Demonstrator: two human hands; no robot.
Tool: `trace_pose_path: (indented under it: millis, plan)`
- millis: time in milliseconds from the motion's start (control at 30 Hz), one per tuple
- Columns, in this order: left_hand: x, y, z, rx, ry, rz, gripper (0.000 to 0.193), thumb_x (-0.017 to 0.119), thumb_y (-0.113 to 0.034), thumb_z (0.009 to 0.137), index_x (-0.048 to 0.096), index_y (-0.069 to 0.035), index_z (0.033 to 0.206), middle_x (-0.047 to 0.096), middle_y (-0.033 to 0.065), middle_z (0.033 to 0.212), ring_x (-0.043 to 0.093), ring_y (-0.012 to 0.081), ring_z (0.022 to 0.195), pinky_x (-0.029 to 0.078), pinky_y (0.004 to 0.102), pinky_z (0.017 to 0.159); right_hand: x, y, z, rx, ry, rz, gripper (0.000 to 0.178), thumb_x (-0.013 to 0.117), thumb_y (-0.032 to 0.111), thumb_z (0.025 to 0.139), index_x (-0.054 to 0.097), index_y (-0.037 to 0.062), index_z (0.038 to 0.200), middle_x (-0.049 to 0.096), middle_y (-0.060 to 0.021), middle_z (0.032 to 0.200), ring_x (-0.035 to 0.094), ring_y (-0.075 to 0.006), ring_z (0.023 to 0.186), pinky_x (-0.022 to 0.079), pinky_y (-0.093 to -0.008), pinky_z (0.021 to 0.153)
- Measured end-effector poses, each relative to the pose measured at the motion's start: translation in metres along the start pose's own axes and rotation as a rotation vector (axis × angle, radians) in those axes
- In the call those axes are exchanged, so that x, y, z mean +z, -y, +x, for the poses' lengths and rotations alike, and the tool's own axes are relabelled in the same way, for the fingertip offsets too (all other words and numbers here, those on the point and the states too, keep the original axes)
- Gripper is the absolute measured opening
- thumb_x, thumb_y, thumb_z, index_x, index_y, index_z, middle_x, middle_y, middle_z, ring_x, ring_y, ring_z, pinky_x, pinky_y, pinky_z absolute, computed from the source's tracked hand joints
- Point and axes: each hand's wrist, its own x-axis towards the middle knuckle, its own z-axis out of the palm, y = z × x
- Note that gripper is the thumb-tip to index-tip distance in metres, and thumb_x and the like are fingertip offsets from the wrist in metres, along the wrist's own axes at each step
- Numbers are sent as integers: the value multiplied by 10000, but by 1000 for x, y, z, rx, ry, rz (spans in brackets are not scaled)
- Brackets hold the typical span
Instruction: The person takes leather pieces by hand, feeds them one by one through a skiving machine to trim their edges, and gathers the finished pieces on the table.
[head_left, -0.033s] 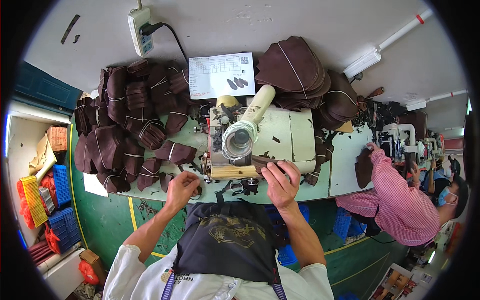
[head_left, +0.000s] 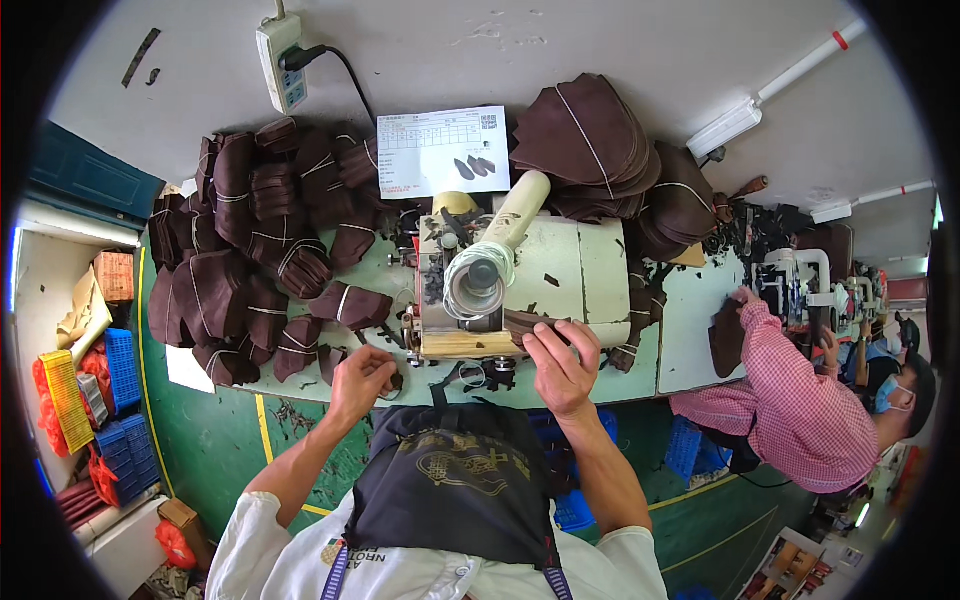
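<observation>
"Looking at the head view, what's hard to make out?"

"The brown leather-like pieces (head_left: 518, 323) at the front of the white bench machine (head_left: 592, 270), for a start. The right hand (head_left: 566, 372) covers their right end, so I can't count them. The cream tube (head_left: 522, 205) hides some of the machine's top, and the torso is cut off below."

"How do the right fingers stand?"

"Close together and bent, tips touching those pieces at the machine's front edge. The thumb is mostly hidden, so I can't tell whether they're clamped."

"And the left hand (head_left: 362, 385)?"

"In front of the machine, to its left. Fingers curled, thumb drawn near them. A small dark scrap (head_left: 397, 384) shows just beside the tips; whether it's pinched, I can't tell."

"What's around them?"

"Left of the machine, tied brown bundles (head_left: 212, 290), overlapping one another. Behind it, a printed sheet (head_left: 430, 140), its writing too small to read. Well to its right, a co-worker's pink checked sleeve (head_left: 775, 345)."
</observation>
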Motion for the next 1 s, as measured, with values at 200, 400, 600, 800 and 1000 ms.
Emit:
trace_pose_path:
  millis: [200, 400, 600, 800, 1000]
  plan:
    - [-13, 24, -19, -83, -59, -14, 131, 688, -77, 893, 648, 22, 969, 672, 54, 739, 625, 95, 618, 505, 252, 542, 12, -25, 0, 307, 71, 121, 252, 695, -42, 786, 697, 23, 1029, 690, -107, 1031, 614, -319, 977, 517, -401, 843]
    - [-11, 36, -19, -85, -67, -10, 121, 685, -74, 888, 644, 16, 957, 676, 53, 766, 623, 96, 624, 509, 255, 544, 37, -59, -10, 685, 335, -127, 321, 680, 58, 874, 644, -10, 1185, 566, -198, 1216, 521, -368, 1096, 428, -437, 954]
    - [-13, 39, -22, -125, -98, 3, 148, 686, -102, 886, 658, 21, 964, 683, 54, 773, 630, 104, 628, 515, 263, 565, 20, -32, -16, 605, 20, -58, 226, 657, 93, 926, 629, -16, 1122, 595, -181, 1103, 570, -318, 986, 456, -416, 870]
    - [-9, 49, -29, -106, -109, 93, 193, 655, -123, 920, 692, 27, 1035, 687, 43, 786, 602, 96, 608, 497, 260, 562, 8, 15, -99, 1355, 375, 541, 243, 648, 222, 963, 596, 3, 1055, 632, -99, 830, 611, -204, 711, 494, -370, 679]
    - [5, 36, -28, -85, -86, 70, 200, 647, -135, 915, 702, 19, 1030, 705, 49, 809, 616, 96, 639, 505, 256, 592, 51, 26, -142, 1434, 761, 577, 513, 738, 401, 888, 539, 1, 1140, 591, -59, 842, 596, -137, 626, 502, -295, 488]
